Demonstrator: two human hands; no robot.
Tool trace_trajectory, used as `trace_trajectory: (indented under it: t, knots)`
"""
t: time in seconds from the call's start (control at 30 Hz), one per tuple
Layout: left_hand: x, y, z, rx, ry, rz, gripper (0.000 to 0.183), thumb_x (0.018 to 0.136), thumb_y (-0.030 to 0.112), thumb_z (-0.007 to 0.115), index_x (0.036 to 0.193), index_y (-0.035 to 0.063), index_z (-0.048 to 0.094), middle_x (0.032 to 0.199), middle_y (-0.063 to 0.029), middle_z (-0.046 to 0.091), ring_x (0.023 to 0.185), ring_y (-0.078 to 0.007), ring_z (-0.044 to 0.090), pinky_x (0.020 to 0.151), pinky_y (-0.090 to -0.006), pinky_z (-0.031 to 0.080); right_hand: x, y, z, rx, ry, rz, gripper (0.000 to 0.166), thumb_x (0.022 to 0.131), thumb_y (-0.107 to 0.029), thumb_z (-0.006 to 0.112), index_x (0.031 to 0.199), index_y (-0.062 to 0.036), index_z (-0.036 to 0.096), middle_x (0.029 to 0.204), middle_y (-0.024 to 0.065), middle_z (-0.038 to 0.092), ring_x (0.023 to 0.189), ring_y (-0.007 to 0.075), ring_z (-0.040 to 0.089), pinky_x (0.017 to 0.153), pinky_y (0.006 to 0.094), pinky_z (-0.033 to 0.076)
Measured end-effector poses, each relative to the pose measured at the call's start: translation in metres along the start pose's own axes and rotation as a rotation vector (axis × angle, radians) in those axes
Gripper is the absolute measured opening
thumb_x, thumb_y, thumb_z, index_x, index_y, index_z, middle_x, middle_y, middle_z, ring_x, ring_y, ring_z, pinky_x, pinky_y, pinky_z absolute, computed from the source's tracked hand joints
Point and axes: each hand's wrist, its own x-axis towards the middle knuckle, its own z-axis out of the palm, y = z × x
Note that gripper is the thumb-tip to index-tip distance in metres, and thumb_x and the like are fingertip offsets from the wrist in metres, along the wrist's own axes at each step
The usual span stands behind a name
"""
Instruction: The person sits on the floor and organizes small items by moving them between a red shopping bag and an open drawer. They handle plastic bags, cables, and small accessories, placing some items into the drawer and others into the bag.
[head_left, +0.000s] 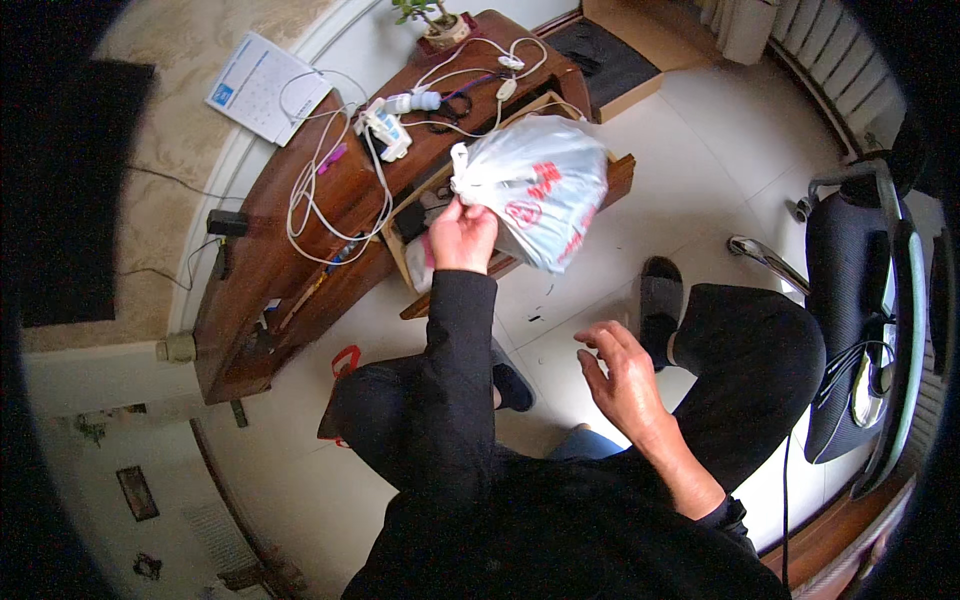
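Note:
My left hand (465, 236) grips a white plastic bag (555, 191) just below its tied knot. Red print marks the bag, which bulges with contents I cannot make out. It hangs over a pulled-out wooden drawer (415, 274) and hides much of it. Beside the bag's knot, some dark and pale items show inside the drawer, too covered to name. My right hand (619, 375) is lifted above my lap, fingers apart and slightly curled, holding nothing.
The dark wooden cabinet (262, 225) carries looped white cables (300, 199), a small bottle (412, 102), a calendar (266, 90) and a potted plant (446, 30). A black chair (847, 322) bearing cables stands at right. Dark scraps (534, 319) lie on the tiled floor (577, 300). An open cardboard box (630, 97) sits behind.

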Motion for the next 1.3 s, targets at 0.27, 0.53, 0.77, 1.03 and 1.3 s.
trace_trajectory:
  t: [0.27, 0.53, 0.77, 1.03, 1.3]
  knots:
    - [0.111, 0.006, -0.022, -0.016, 0.181, -0.083, 0.011, 0.1, 0.001, 0.041, 0.098, -0.0016, 0.052, 0.081, -0.0064, 0.049, 0.068, -0.017, 0.045, 0.067, -0.0317, 0.046, 0.004, 0.004, -0.011, 0.021, -0.003, -0.02, 0.022, 0.087, 0.0, 0.068, 0.109, -0.0015, 0.064, 0.097, 0.0175, 0.063, 0.085, 0.0386, 0.065, 0.075, 0.0455, 0.055]
    - [0.073, -0.032, 0.01, 1.665, -0.102, 0.542, 0.052, 0.093, 0.022, 0.07, 0.136, -0.0012, 0.055, 0.118, -0.0186, 0.062, 0.092, -0.03, 0.065, 0.084, -0.0403, 0.054, 0.005, 0.005, -0.012, 0.022, -0.038, -0.001, 0.02, 0.087, 0.001, 0.069, 0.107, -0.0005, 0.065, 0.1, 0.0152, 0.066, 0.092, 0.0358, 0.066, 0.08, 0.0423, 0.056]
    - [0.051, -0.063, -0.009, 2.308, -0.218, 0.773, 0.057, 0.077, 0.021, 0.084, 0.128, 0.0054, 0.063, 0.127, -0.0206, 0.057, 0.119, -0.0401, 0.054, 0.106, -0.0462, 0.043, 0.006, 0.003, -0.013, 0.029, -0.099, 0.034, 0.021, 0.088, 0.0, 0.069, 0.108, -0.0004, 0.065, 0.101, 0.0155, 0.066, 0.092, 0.0355, 0.067, 0.08, 0.0429, 0.056]
    - [0.079, -0.053, -0.025, 2.34, -0.247, 0.966, 0.061, 0.072, 0.004, 0.085, 0.127, 0.0029, 0.058, 0.126, -0.0192, 0.056, 0.12, -0.042, 0.053, 0.103, -0.0488, 0.044, 0.005, 0.008, -0.011, 0.001, -0.155, 0.011, 0.023, 0.087, -0.005, 0.069, 0.109, 0.0016, 0.063, 0.103, 0.0186, 0.065, 0.094, 0.0381, 0.066, 0.082, 0.0447, 0.057]
    - [0.078, -0.07, 0.006, 2.397, -0.226, 0.961, 0.069, 0.079, 0.029, 0.082, 0.135, -0.0004, 0.054, 0.132, -0.0247, 0.055, 0.124, -0.0444, 0.051, 0.107, -0.0503, 0.042, 0.006, 0.006, -0.006, -0.031, -0.183, 0.054, 0.021, 0.089, -0.004, 0.069, 0.109, 0.0003, 0.066, 0.103, 0.0171, 0.067, 0.095, 0.0368, 0.067, 0.083, 0.044, 0.056]
